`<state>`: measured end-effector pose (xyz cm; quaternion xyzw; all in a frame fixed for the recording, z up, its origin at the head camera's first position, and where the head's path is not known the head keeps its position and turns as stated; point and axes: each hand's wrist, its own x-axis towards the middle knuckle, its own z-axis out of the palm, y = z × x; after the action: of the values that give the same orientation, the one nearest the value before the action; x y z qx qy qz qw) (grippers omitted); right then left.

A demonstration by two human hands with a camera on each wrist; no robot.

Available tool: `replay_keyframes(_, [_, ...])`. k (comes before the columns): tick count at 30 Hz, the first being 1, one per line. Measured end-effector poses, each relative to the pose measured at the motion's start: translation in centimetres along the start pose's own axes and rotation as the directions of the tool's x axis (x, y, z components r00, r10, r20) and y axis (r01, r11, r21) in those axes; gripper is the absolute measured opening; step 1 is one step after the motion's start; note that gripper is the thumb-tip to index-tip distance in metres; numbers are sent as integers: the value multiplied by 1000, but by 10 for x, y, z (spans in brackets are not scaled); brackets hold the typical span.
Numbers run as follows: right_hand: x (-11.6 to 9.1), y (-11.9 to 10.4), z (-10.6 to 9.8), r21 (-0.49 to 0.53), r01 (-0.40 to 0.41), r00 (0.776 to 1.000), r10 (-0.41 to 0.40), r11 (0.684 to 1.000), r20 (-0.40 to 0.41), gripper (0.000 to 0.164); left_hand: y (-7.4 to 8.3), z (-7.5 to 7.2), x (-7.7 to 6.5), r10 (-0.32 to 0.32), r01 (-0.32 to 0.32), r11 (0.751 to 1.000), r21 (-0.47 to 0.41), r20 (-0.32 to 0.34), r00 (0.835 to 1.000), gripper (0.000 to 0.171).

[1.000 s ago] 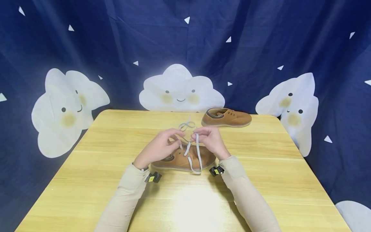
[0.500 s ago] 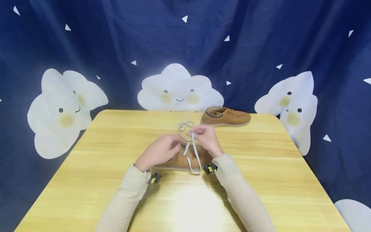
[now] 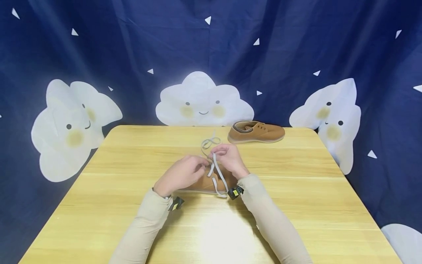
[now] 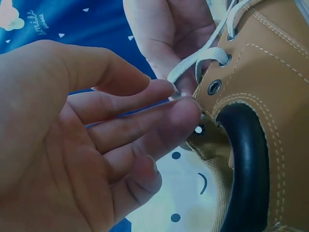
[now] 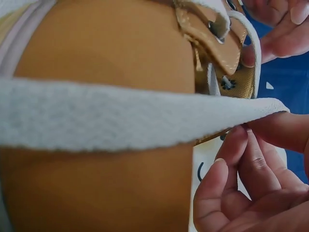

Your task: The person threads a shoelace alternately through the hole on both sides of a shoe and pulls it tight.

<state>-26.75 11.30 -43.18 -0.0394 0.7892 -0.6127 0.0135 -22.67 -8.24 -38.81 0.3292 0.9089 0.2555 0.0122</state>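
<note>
A brown lace-up shoe (image 3: 199, 186) lies on the table under both hands, toe to the right, with a pale grey shoelace (image 3: 221, 176) threaded through some of its eyelets. My right hand (image 3: 229, 160) pinches the lace above the shoe; a length stretches from its fingertips across the toe in the right wrist view. My left hand (image 3: 184, 173) is at the shoe's opening, its fingers fairly straight and fingertips right at the eyelet edge by the tongue (image 5: 239, 84). One eyelet (image 4: 215, 87) nearest the dark-lined collar (image 4: 246, 159) has no lace in it.
A second brown shoe (image 3: 258, 134), unlaced, stands at the back right of the wooden table (image 3: 296, 205). Loose lace (image 3: 211, 142) lies in loops behind the worked shoe. A blue curtain (image 3: 283, 44) with printed clouds hangs beyond the table's far edge.
My right hand has moved left toward the left hand, bringing the pinched lace nearer the shoe's opening. The left hand's fingers have shifted slightly lower at the eyelets.
</note>
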Motion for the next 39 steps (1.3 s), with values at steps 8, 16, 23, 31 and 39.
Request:
replay_keyframes(8, [0,2,-1,-24,-46,995,48,999,87,18,-1,2,0,-13,12,1000,17,9,1000,27])
replay_keyframes(16, [1,5,-8,-62,-44,984,54,997,168,24,-1,9,2,13,-14,999,40,33,999,20])
replay_keyframes(23, [1,4,-11,-104,-26,982,45,994,186,26,-1,11,3,-11,10,999,44,23,1000,19])
replay_keyframes(31, [5,6,-11,-97,-8,983,26,995,179,28,-5,8,5,-26,26,999,22,14,1000,21])
replay_keyframes(39, [3,6,-10,-90,-4,982,21,996,189,28,-5,5,4,-38,38,999,16,16,999,22])
